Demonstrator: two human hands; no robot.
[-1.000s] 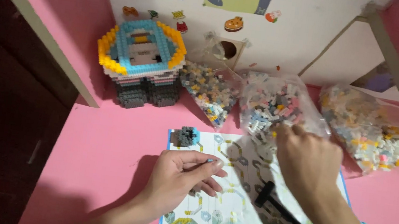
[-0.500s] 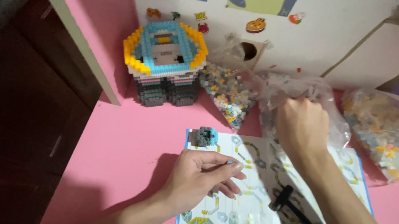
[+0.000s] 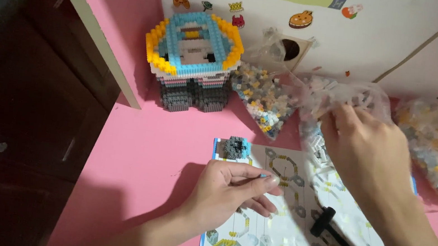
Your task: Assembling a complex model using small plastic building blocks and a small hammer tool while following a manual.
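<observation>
The right hand [image 3: 372, 154] is dug into the middle clear bag of tiny bricks [image 3: 339, 108], fingers curled down among them, whether one's actually pinched can't be told; the left hand [image 3: 230, 189] is rested on the instruction sheet [image 3: 271, 237], fingertips pressed together as if on a tiny piece, too small to be sure; the small grey-blue sub-build [image 3: 235, 148] is parked just above it; probably best if the bag mouth is kept open and one brick is picked at a time.
</observation>
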